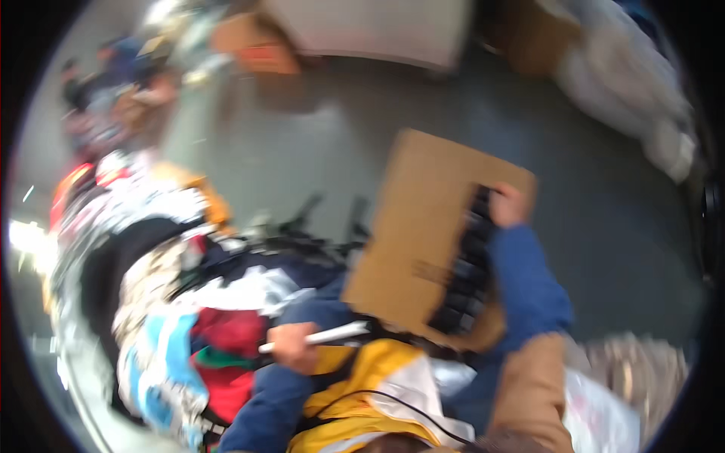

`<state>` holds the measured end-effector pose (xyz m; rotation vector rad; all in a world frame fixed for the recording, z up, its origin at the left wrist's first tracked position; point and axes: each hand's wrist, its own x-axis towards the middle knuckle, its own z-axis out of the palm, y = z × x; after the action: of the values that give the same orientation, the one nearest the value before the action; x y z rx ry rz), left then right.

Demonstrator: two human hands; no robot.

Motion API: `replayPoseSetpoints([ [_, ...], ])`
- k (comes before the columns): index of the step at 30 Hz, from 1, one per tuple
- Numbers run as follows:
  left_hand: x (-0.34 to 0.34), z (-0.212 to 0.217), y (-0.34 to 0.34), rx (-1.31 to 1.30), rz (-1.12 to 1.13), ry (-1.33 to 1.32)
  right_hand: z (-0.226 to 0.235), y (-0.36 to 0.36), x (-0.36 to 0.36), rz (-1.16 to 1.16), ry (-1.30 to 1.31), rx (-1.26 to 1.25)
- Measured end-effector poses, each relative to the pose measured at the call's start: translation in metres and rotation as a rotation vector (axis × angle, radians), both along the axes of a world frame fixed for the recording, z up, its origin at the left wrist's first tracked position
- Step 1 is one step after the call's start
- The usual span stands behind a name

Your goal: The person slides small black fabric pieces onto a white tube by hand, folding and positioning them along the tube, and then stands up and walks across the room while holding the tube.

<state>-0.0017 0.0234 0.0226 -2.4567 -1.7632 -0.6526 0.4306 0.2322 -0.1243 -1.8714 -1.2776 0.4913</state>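
Observation:
My left hand (pixel 293 347) is closed around a slim white stick-like thing (pixel 341 331), whose kind the blur hides. Out to the right, my right hand (pixel 509 205) grips a flat brown cardboard piece (pixel 411 204) near its upper right edge. Along that cardboard runs a black segmented strip (pixel 462 283), and my right fingers meet its upper end; what it is I cannot make out. The cardboard is held tilted in front of me, with blurred dark print on its face. Red cloth (pixel 230 340) lies just left of my left hand.
A heap of mixed clothes (pixel 151 275) fills the left side. An orange-brown box (pixel 257 47) and a large white block-like thing (pixel 377 26) stand on the grey floor (pixel 325 143) at the far side. Whitish plastic bags (pixel 623 79) are at the far right.

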Motion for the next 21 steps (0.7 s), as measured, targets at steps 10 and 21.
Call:
replayPoseSetpoints([
  [10,0.006,-0.01,-0.022,-0.004,0.061,-0.067,-0.007,-0.096,0.025,-0.16,-0.148,0.068],
  [21,0.006,-0.023,-0.021,0.059,0.011,-0.118,0.054,-0.322,-0.159,0.142,0.42,-0.015],
])
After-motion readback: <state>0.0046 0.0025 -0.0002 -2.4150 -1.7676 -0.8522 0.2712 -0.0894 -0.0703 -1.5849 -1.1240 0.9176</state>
